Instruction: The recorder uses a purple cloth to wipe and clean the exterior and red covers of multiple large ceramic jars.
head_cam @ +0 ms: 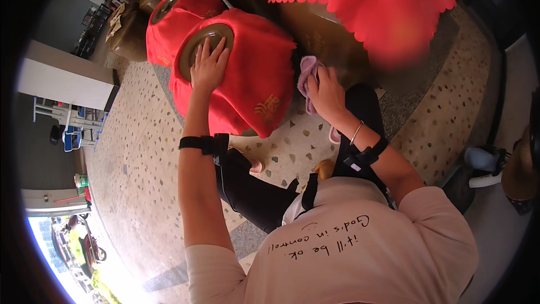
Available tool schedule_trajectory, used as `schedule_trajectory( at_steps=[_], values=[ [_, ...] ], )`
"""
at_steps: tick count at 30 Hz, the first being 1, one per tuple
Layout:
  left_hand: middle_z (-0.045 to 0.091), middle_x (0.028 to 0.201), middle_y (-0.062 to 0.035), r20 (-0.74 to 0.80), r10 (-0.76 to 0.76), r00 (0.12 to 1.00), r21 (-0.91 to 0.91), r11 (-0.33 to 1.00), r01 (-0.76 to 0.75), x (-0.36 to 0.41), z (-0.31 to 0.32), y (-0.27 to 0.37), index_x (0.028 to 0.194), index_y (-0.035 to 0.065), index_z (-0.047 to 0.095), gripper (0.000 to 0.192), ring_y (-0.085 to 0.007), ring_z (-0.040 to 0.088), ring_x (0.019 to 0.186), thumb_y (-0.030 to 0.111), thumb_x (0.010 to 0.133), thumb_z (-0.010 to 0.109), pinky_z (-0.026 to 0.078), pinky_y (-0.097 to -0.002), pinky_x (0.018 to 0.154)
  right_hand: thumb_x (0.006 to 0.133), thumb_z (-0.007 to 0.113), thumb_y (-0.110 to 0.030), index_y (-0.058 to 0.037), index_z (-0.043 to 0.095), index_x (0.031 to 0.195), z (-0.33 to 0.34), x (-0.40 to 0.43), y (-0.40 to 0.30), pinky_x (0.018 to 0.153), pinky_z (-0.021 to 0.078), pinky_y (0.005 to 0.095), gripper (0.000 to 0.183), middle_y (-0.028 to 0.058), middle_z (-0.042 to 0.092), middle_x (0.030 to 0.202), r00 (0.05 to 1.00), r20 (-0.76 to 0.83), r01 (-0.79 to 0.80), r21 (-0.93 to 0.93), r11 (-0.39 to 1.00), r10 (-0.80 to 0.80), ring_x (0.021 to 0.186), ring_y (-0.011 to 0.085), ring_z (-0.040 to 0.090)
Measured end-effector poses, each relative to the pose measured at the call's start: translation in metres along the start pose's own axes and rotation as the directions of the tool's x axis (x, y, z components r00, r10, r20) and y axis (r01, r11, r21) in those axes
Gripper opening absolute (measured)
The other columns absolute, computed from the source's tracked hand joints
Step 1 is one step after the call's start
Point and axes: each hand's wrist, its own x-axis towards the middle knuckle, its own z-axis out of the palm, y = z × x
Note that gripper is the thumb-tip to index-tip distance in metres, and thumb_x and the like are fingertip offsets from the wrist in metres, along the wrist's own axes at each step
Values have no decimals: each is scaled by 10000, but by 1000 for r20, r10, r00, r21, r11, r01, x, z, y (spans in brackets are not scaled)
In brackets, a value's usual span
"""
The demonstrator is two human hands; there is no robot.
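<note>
My left hand [209,65] lies flat, fingers spread, over a round, glossy brown lid [187,61]. Around that lid, red cloth [259,63] with a scalloped edge and gold characters drapes over a jar, whose body is mostly hidden. My right hand [328,93] grips a crumpled purple cloth [310,69], just right of the drape and in front of a large brown jar [314,33].
A second red-draped jar [185,12] stands behind the first. Brown jars with paper-like covers [128,36] are at the far left. Red cloth [379,4] hangs at upper right. A white pillar [67,76] and stools [78,124] stand left on the terrazzo floor [139,147].
</note>
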Motion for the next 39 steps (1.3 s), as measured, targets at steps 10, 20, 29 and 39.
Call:
schedule_trajectory(
  at_steps=[10,20,29,39],
  values=[
    [276,1565,-53,-13,34,999,-11,999,-34,2,6,5,1414,400,439,492,-285,252,1441,543,946,390,297,-536,1097,846,617,-203,-13,587,1013,93,74,-88,663,541,431,255,181,528,979,930,-143,324,-107,940,-337,867,361,596],
    [284,1562,-55,-35,-8,999,10,1000,8,-1,0,4,1409,403,447,485,-287,259,1439,543,949,388,294,-517,1105,806,610,-192,-10,659,963,88,100,-84,646,557,368,245,187,556,1031,922,-71,324,-395,860,-380,850,314,614],
    [294,1558,-52,-31,-30,999,12,999,31,-7,0,1,1399,404,462,477,-276,258,1440,539,947,393,291,-497,1111,811,596,-191,-16,653,967,92,37,-73,588,537,328,242,168,544,988,861,23,457,-473,754,-508,885,323,599],
    [298,1556,-52,-34,-26,999,-4,1000,26,-1,1,9,1397,398,467,481,-284,265,1436,541,943,395,296,-520,1103,823,579,-161,-2,613,990,76,44,2,666,558,416,233,189,564,996,967,16,212,-603,769,-254,863,357,638]
  ],
)
